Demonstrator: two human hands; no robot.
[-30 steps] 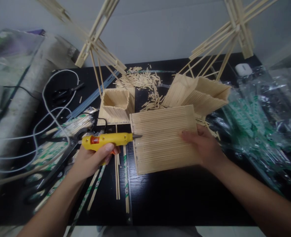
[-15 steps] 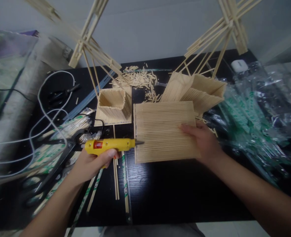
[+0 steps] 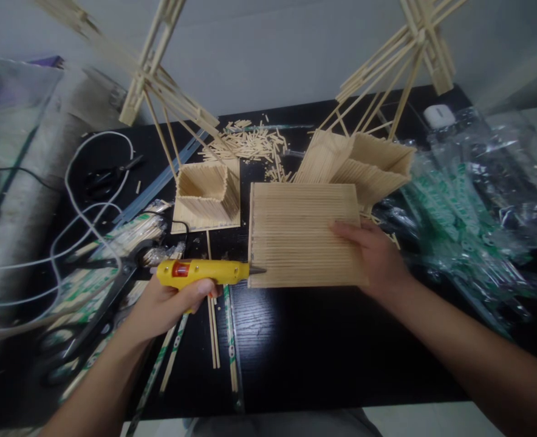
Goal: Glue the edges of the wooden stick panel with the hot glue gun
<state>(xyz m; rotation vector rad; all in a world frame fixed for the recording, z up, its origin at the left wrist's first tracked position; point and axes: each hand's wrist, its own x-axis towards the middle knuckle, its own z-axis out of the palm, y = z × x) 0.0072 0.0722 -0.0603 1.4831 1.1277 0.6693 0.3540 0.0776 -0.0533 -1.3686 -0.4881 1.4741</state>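
Observation:
My left hand [image 3: 168, 303] is closed around a yellow glue gun [image 3: 205, 272] with a red switch. Its metal tip touches the lower left edge of a flat panel of glued wooden sticks [image 3: 300, 233]. My right hand [image 3: 371, 258] grips the right side of that panel, thumb on top, holding it above the black table [image 3: 323, 346]. The panel lies almost level, sticks running left to right.
A small open stick box [image 3: 207, 197] stands left of the panel; a larger folded stick structure [image 3: 364, 167] lies behind it. Cut stick pieces [image 3: 250, 142] are scattered at the back. Wrapped chopsticks, scissors [image 3: 86, 309] and white cable [image 3: 90, 206] are left; plastic wrappers [image 3: 469, 212] right.
The panel has turned from tilted to square and moved slightly away. The glue gun tip has travelled down the panel's left edge toward its near corner.

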